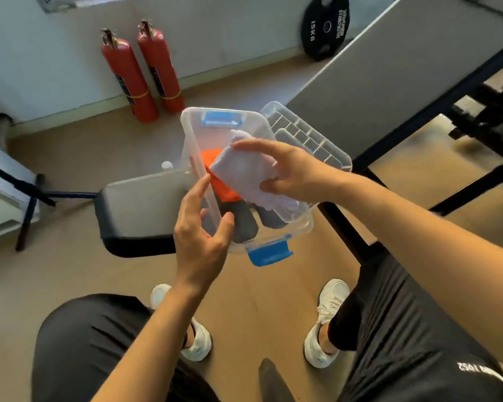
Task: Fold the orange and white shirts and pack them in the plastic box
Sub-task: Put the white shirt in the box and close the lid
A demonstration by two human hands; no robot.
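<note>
One clear plastic box (299,227) with two blue latches, one at the far end (222,118) and one at the near end (269,254), sits tilted above a black padded bench (137,207), and one clear ribbed lid (305,134) lies just behind it. Two shirts show: the orange shirt (215,172) lies folded inside the box, a bright orange wedge against the left wall, and the white shirt (238,172) is a soft, pale folded bundle held over it at the box's opening. The right hand (291,172) grips the white shirt, thumb under the bundle and fingers spread across its top. The left hand (201,227) is at the box's left wall with fingers loosely spread, the thumb inside the rim and the forefinger pointing up along the wall; whether it actually clamps the wall I cannot tell. Dark rolled items lie in the bottom of the box. Two red fire extinguishers (141,74) lean against the wall, bound with yellow bands. One black weight plate (325,26) stands by the wall, printed "15KG" and "HAMMER STRENGTH". Two white sneakers (328,320) rest on the tan floor, and the black shorts (418,343) carry white print ending in "1952".
</note>
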